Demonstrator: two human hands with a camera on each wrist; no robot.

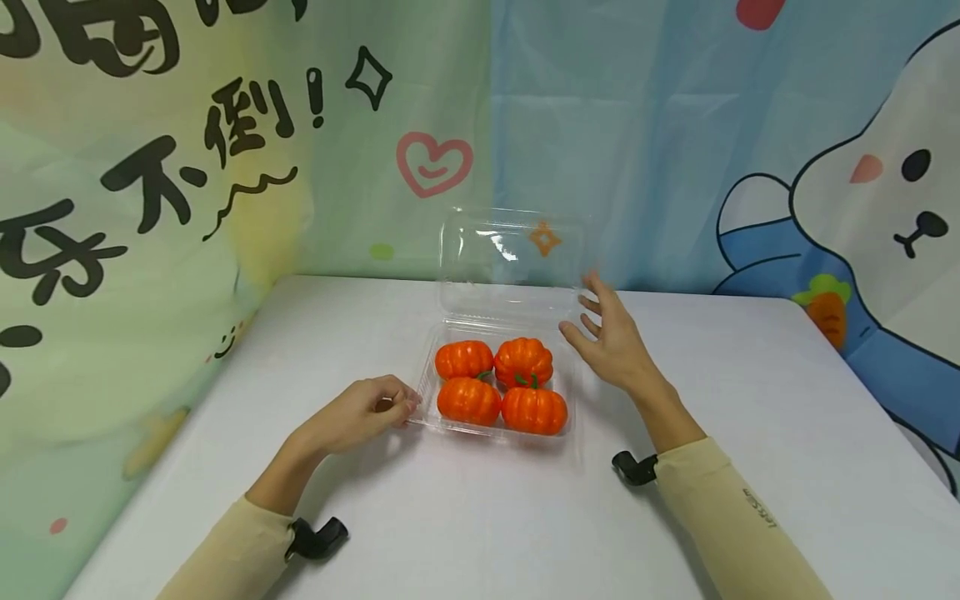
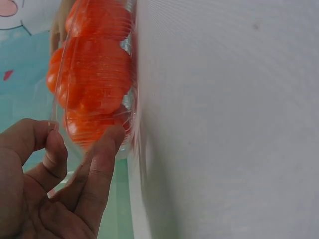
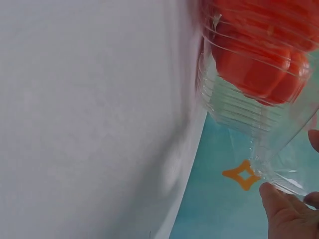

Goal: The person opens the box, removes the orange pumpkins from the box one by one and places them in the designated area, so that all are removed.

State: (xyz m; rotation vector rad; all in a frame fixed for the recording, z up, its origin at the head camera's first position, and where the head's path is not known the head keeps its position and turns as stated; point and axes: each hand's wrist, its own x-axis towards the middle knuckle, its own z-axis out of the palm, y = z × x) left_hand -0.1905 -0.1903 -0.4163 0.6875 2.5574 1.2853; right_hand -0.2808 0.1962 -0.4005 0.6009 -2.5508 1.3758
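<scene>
A clear plastic container (image 1: 480,430) sits just below the center of the head frame, its base flat on a white table (image 1: 480,533) and its lid (image 1: 487,275) raised behind it against a patterned backdrop (image 1: 570,125), with four orange pumpkins (image 1: 523,362) resting inside, two in front and two behind. Handling the raised lid well appears to call for a light touch: plastic this thin would likely flex, so pressure is best applied low and evenly along the edge, while a steady hold at the base's corner should stop it sliding or tipping under the pumpkins; a hard squeeze could buckle the side wall. The left hand (image 1: 367,412), reaching in from the lower left of the frame, pinches the container's rim between thumb and fingertip near its front left corner, other fingers stretched toward the side wall in the left wrist view. The right hand (image 1: 611,346), angled up from the lower right, is held beside the lid's right edge with its fingers spread apart and gripping nothing, the thumb set off below; the right wrist view shows a fingertip at the lid's edge, though whether it touches cannot be told
</scene>
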